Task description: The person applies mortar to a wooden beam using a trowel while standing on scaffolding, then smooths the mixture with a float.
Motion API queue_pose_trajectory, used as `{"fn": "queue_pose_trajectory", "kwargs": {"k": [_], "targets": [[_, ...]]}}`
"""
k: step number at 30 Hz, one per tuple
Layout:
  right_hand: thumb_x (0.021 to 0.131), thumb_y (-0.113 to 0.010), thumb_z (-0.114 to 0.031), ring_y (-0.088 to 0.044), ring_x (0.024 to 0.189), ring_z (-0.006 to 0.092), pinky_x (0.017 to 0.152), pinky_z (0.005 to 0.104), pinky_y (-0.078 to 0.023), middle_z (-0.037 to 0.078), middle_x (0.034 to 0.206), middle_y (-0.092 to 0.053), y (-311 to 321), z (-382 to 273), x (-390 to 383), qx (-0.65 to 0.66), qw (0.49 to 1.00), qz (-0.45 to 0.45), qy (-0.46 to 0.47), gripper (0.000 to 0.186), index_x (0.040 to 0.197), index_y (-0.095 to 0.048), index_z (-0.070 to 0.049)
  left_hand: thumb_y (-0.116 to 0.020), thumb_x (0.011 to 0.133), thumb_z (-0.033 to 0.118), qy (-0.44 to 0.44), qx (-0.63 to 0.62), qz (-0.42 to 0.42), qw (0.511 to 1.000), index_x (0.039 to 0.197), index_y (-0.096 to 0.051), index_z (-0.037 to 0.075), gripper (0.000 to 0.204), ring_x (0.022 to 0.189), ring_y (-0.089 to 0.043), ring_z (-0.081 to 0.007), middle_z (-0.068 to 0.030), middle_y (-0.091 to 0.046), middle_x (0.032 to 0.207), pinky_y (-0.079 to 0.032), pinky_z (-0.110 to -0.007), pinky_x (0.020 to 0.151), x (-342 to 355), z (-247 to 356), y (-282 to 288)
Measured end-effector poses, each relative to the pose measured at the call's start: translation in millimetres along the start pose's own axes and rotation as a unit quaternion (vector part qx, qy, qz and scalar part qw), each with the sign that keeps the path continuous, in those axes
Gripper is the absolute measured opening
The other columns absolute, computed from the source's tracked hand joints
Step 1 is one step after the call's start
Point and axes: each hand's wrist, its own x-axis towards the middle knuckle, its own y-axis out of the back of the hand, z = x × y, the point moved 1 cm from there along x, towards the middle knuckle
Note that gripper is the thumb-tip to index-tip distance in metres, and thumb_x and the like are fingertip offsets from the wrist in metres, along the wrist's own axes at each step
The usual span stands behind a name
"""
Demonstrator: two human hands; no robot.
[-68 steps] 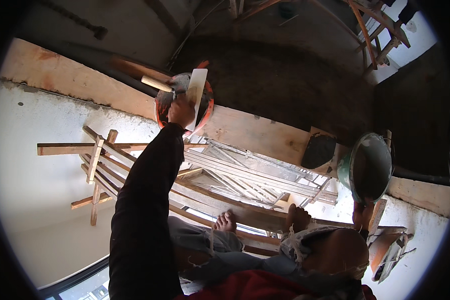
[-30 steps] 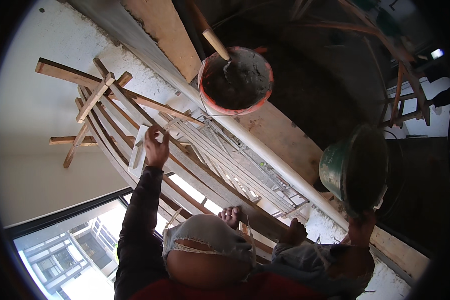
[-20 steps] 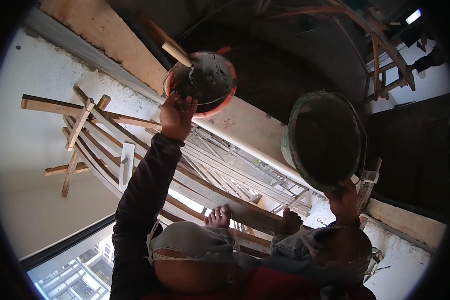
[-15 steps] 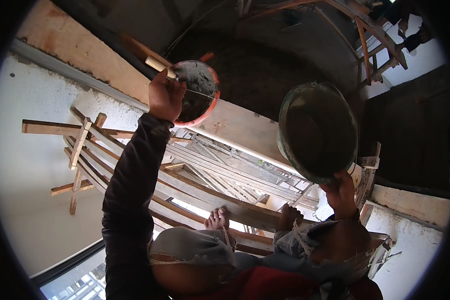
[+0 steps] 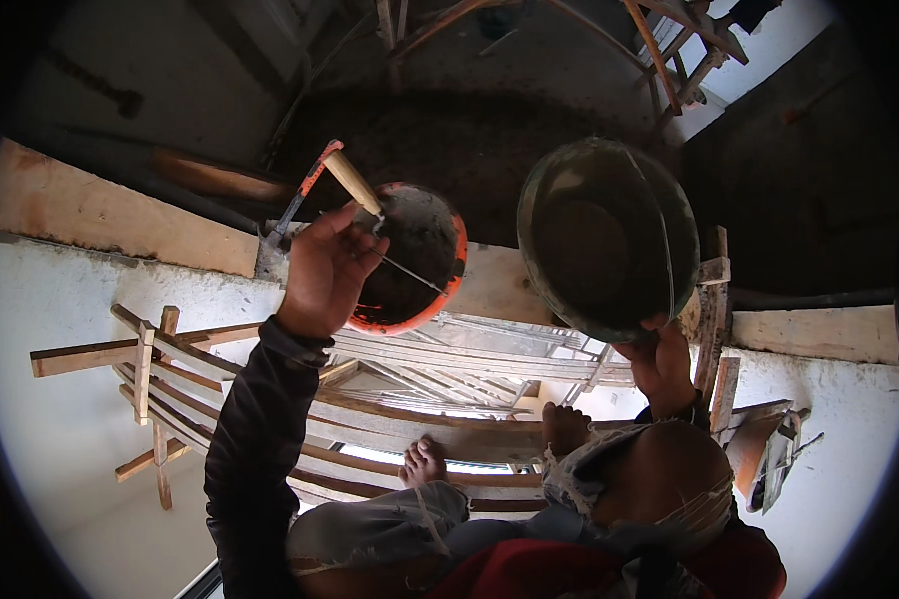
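My left hand (image 5: 325,275) is raised to the near rim of an orange pan (image 5: 440,299) of dark mortar, fingers curled at the foot of the wooden trowel handle (image 5: 355,185) that sticks out of it. The pan sits on a wooden plank (image 5: 120,215) along the top of a white wall. My right hand (image 5: 659,359) grips the lower rim of a round green bucket (image 5: 609,240), held up and tilted with its dirty inside facing me. My bare feet (image 5: 425,459) rest on curved wooden scaffold slats (image 5: 370,419).
A hammer with an orange shaft (image 5: 300,195) lies on the plank left of the pan. Crossed timber battens (image 5: 145,369) stick out from the white wall (image 5: 60,429). A trowel-like tool (image 5: 769,459) lies on the ledge at right. Dark floor and wooden trestles (image 5: 689,50) are beyond.
My left hand rose from the scaffold slats to the trowel handle in the orange pan. My right hand lifted the green bucket from low at my right to beside the pan.
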Motion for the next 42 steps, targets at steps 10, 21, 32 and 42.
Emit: {"fn": "queue_pose_trajectory", "kwargs": {"k": [10,21,32,42], "targets": [[0.081,-0.061,-0.006,-0.067,0.101,0.032,0.087,0.0474,-0.059,0.012,0.115,-0.065,-34,-30,-11,0.002,0.999,-0.024,0.025,0.035,0.116,-0.058,-0.003,-0.058,0.098,0.021,0.026,0.023,0.028,0.999,0.088,-0.056,0.012,0.013,0.087,-0.059,-0.0146,0.0,-0.055,0.085,-0.049,-0.035,0.089,-41,-79,8],[0.09,-0.057,-0.007,-0.069,0.092,0.0309,0.079,0.0545,-0.061,0.014,0.108,-0.063,-197,-73,-33,-0.097,0.978,-0.171,0.065,0.027,0.116,-0.055,-0.007,-0.055,0.092,0.055,-0.249,0.251,0.123,0.927,0.149,-0.025,0.012,0.077,0.129,-0.044,-0.0267,-0.0153,-0.04,0.14,-0.034,-0.043,0.107,-116,-24,44],[0.084,-0.055,0.006,-0.065,0.093,0.0264,0.075,0.0528,-0.062,0.012,0.113,-0.056,-353,56,-51,-0.205,0.911,-0.354,-0.055,0.045,0.124,-0.042,-0.009,-0.054,0.082,0.076,-0.468,0.122,0.191,0.854,0.154,-0.013,0.009,0.106,0.139,-0.034,-0.0358,-0.0228,-0.037,0.148,-0.02,-0.056,0.115,-185,21,-1],[0.085,-0.062,0.005,-0.068,0.09,0.0238,0.068,0.0425,-0.065,0.013,0.116,-0.057,-305,188,-81,-0.315,0.874,-0.315,-0.196,0.05,0.126,-0.039,-0.011,-0.052,0.085,0.009,-0.357,0.055,0.414,0.835,0.098,-0.054,0.011,0.014,0.08,-0.055,-0.0131,-0.0009,-0.059,0.09,-0.044,-0.029,0.074,-235,-5,101]]}}
